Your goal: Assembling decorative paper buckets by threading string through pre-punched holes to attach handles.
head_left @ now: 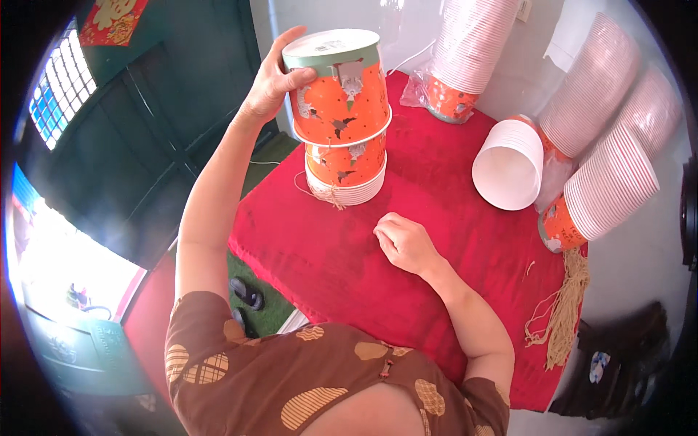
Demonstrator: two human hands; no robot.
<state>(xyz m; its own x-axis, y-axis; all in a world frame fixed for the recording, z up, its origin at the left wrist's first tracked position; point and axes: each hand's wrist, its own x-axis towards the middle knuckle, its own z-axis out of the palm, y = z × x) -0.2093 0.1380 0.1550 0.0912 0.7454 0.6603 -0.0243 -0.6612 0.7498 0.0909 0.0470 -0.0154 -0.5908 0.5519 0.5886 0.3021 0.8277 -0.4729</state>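
Note:
An upside-down stack of orange paper buckets with white rims stands toward the table's far left edge. My left hand grips the topmost paper bucket near its green-banded base, thumb in front and the other fingers around the far side. That bucket sits over the ones below, its rim partway down the stack. Thin beige string hangs in loops at the stack's lower left. My right hand is closed above the red cloth, in front of the stack; whatever its curled fingers hold, if anything, is hidden.
A red cloth covers the table. Tall nested bucket stacks stand at the back and lean on the right. One bucket lies with its mouth toward me. A bundle of beige strings hangs over the right edge.

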